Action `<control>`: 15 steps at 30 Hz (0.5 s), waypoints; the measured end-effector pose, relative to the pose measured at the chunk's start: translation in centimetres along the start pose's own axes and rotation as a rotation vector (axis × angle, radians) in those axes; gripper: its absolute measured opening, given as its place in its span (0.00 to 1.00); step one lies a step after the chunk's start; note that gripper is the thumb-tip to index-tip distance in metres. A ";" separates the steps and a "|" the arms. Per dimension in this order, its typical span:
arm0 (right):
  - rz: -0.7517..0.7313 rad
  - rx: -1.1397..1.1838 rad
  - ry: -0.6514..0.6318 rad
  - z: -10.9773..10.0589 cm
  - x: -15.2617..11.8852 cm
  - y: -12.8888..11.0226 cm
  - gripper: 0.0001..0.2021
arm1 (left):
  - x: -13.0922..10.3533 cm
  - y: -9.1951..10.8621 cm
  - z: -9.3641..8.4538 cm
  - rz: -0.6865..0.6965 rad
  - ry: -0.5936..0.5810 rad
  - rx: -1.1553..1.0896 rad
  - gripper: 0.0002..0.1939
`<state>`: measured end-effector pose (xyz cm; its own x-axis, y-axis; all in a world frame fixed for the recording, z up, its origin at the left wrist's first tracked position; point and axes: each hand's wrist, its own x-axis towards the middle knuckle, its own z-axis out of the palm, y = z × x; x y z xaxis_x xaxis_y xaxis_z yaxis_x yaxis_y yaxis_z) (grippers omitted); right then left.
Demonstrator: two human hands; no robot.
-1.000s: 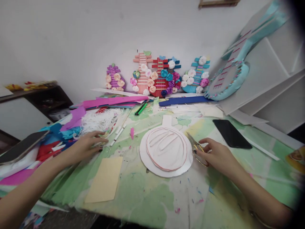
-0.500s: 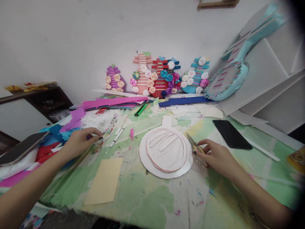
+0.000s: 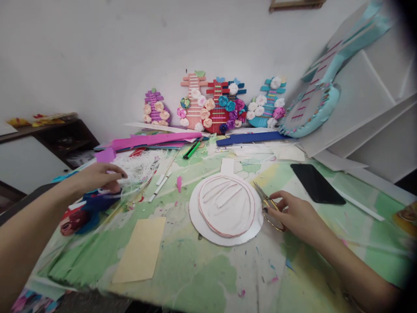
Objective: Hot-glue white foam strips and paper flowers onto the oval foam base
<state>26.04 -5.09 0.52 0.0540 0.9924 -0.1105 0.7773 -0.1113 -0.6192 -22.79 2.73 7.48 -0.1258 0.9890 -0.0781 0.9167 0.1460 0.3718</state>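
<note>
Shifted leftward, the left hand [image 3: 102, 176], loosely curled, hold unclear, seemingly sorts scraps [image 3: 97, 206] left of the white guitar-shaped cutout [image 3: 228, 208]; the right hand [image 3: 288, 211] holds scissors [image 3: 264, 198] just right of it; picking one scrap needs pinching

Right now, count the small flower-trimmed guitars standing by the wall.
5: purple guitar at far left, peach guitar beside it, red guitar in the middle, dark blue guitar partly behind the red, teal guitar at right. Others could be hidden behind them.
</note>
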 end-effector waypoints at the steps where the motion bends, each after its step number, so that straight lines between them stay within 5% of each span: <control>1: -0.006 0.001 0.003 0.0 0.0 0.0 0.14 | 0.1 0.0 0.1 -0.019 -0.059 0.057 0.17; 6: -0.018 -0.042 0.021 0.1 0.1 0.1 0.13 | 1.3 1.0 2.4 0.133 0.026 0.462 0.20; 11: 0.005 -0.022 0.007 -0.1 0.0 -0.1 0.14 | 2.8 1.1 5.1 0.155 -0.088 0.504 0.13; 15: -0.007 -0.020 0.010 0.0 0.0 -0.1 0.14 | 3.2 0.7 5.5 0.186 -0.117 0.527 0.10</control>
<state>25.99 -5.13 0.59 0.0548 0.9936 -0.0984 0.7900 -0.1034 -0.6044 -20.50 5.85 2.39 0.0713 0.9832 -0.1680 0.9885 -0.0922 -0.1201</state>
